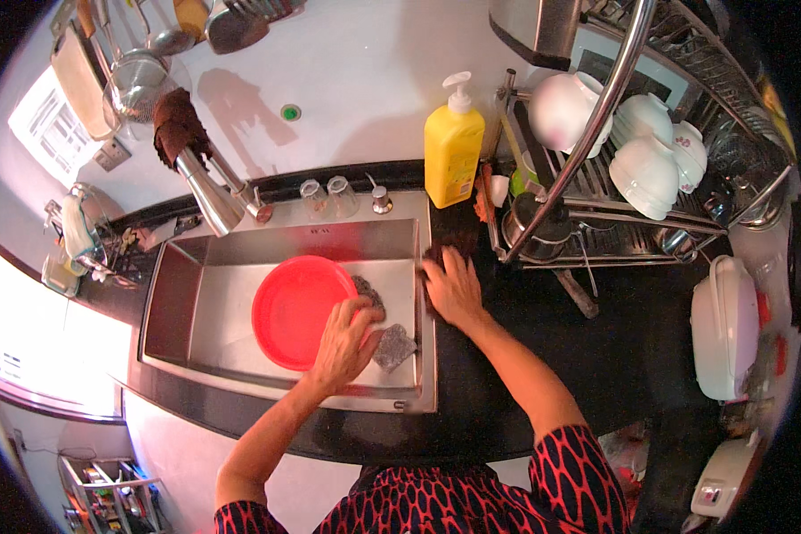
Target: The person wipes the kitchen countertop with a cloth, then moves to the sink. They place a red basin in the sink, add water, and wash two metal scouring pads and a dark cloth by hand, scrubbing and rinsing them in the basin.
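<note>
A round red plastic basin [297, 314] sits inside the stainless steel sink [223, 300]. My left hand [344, 344] is over the basin's right edge, its fingers spread and nothing seen in them. Whether its fingertips touch the rim I cannot tell. Beside the basin lies a dark scouring pad [372, 294], partly covered by my fingers. Nearer to me, a grey scrubbing pad [395, 348] rests on the sink floor. My right hand [455, 290], slightly blurred, is above the black countertop [527, 374] just right of the sink rim. Its fingers are apart and hold nothing visible.
A yellow pump bottle [452, 160] stands behind the sink's right corner. The faucet [210, 197], with brown cloth over it, reaches over the sink's back left. Two glasses [330, 197] stand on the back ledge. White bowls [644, 173] fill a metal dish rack [614, 207] at right.
</note>
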Demonstrator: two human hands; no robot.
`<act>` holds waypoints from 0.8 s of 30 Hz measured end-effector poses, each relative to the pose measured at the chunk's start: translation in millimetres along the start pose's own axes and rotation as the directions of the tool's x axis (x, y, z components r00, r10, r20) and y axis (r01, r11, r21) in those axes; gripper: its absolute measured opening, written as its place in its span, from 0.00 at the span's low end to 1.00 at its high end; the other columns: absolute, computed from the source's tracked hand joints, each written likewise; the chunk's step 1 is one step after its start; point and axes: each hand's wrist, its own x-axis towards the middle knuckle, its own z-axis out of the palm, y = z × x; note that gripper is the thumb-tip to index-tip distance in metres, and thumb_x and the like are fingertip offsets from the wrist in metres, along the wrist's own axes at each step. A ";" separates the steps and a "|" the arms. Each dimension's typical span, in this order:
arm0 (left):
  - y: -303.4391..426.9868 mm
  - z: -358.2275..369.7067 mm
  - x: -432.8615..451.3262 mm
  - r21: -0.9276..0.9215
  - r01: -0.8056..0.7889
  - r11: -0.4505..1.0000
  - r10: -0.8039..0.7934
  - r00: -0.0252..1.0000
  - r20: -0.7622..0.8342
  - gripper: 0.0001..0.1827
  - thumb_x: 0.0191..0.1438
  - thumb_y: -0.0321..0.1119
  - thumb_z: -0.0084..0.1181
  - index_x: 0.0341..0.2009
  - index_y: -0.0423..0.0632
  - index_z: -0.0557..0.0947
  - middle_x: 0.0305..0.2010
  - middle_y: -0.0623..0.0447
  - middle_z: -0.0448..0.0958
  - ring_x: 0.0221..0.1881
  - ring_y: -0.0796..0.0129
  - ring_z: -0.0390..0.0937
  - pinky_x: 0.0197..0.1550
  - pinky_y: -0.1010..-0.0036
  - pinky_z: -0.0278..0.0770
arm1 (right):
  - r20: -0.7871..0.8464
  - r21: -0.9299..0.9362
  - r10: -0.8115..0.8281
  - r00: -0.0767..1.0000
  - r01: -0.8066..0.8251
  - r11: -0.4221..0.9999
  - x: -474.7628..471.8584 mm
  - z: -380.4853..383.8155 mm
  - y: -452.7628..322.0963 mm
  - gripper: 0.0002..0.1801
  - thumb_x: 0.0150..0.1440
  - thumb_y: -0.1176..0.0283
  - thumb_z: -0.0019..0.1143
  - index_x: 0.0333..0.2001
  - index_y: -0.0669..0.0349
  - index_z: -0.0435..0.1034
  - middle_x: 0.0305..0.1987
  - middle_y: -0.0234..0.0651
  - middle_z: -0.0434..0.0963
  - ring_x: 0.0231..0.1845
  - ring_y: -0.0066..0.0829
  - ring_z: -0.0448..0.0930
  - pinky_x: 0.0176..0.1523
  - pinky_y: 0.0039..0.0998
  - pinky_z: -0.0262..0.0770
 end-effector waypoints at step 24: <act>-40.6 34.6 -45.8 -0.169 0.278 0.945 -0.188 0.890 0.415 0.14 0.50 0.32 0.55 0.42 0.43 0.74 0.40 0.41 0.71 0.43 0.46 0.71 0.46 0.60 0.70 | 0.136 0.037 -0.095 0.986 0.091 0.995 33.6 24.9 3.4 0.21 0.49 0.64 0.56 0.48 0.53 0.66 0.57 0.51 0.61 0.62 0.52 0.59 0.60 0.56 0.56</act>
